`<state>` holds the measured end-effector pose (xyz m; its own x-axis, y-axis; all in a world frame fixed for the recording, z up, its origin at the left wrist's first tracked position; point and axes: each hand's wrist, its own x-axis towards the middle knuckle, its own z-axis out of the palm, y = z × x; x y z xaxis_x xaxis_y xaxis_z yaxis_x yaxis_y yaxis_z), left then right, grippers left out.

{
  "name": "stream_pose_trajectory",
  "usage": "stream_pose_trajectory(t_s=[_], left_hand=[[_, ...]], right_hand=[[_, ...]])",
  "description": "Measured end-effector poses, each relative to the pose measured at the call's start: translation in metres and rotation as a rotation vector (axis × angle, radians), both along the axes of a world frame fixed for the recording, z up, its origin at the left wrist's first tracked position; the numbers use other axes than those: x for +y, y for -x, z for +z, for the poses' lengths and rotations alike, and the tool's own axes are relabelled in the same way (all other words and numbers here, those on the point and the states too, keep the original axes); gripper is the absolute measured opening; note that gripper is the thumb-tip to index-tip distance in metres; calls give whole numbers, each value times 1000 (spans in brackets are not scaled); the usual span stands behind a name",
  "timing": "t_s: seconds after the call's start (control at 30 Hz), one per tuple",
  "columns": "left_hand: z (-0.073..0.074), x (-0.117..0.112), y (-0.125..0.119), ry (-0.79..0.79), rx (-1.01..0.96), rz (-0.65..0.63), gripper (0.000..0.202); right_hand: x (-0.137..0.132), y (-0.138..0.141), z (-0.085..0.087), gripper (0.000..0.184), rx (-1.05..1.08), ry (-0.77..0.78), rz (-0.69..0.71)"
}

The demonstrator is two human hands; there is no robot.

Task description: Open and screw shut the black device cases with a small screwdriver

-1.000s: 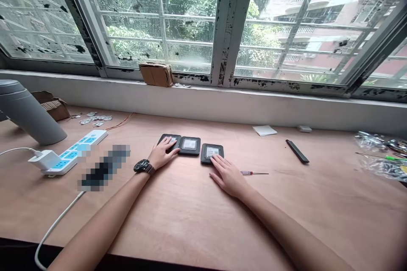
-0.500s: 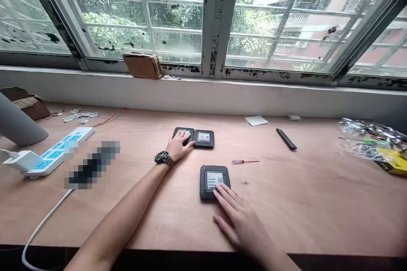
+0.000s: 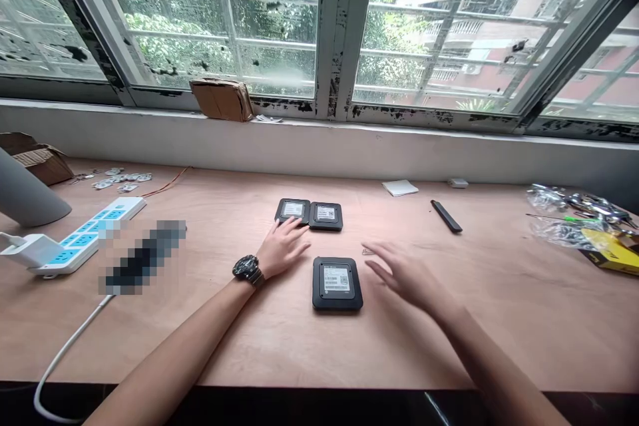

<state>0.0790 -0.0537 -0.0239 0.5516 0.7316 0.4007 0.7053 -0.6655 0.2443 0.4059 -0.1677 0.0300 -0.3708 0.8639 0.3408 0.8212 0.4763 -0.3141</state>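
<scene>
Two square black cases with white labels, a left one (image 3: 292, 209) and a right one (image 3: 326, 215), lie side by side on the table. Just in front of them is my left hand (image 3: 283, 249), fingers spread, its fingertips close to the left case's near edge; it wears a black watch. A third labelled black case (image 3: 337, 285) lies nearer to me, touched by neither hand. To the right of it, my right hand (image 3: 407, 276) reaches over a small screwdriver (image 3: 368, 251), fingers stretched out and apart. Most of the screwdriver is hidden beneath that hand.
A power strip (image 3: 92, 233) with a plugged-in white adapter lies at left, beside a pixelated dark item (image 3: 144, 258). At the back are a white pad (image 3: 400, 188) and a black bar (image 3: 446, 216). Plastic bags (image 3: 564, 229) and a yellow box (image 3: 612, 253) sit far right.
My left hand has come off the left back case and drawn towards me. My right hand has left the near case and moved right and forward, over the screwdriver. The back cases sit slightly further right.
</scene>
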Motion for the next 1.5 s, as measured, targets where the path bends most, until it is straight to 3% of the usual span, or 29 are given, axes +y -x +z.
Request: stream_pose_trajectory(t_s=[0.07, 0.17, 0.33, 0.5, 0.57, 0.67, 0.77, 0.93, 1.1, 1.3, 1.4, 1.5], left_hand=[[-1, -7, 2, 45, 16, -10, 49], [-3, -8, 3, 101, 17, -74, 48], [-9, 0, 6, 183, 60, -166, 51], [2, -13, 1, 194, 3, -189, 48], [9, -30, -7, 197, -29, -248, 62], [13, -62, -23, 206, -21, -376, 112], [10, -79, -33, 211, 28, -424, 124], [6, -50, -12, 259, 19, -349, 113], [8, -19, 15, 302, -75, -192, 73], [7, -36, -8, 347, -48, -336, 122], [4, -47, -25, 340, -41, -301, 128], [2, -52, -34, 317, -46, -289, 122]], right_hand=[[28, -19, 2, 35, 8, 100, 34], [52, -35, -13, 34, 33, 187, 19], [55, -34, -40, 29, 166, 276, -12], [54, -30, -42, 27, 215, 222, -60], [55, -29, -41, 26, 219, 218, -80], [56, -30, -42, 24, 219, 215, -85], [56, -31, -44, 24, 228, 200, -82], [57, -31, -40, 26, 250, 14, -120], [51, -22, -30, 30, 389, -51, -199], [44, 5, -30, 32, 777, -42, -168], [40, 19, -34, 27, 913, -87, -119], [34, 24, -37, 24, 876, -126, -75]])
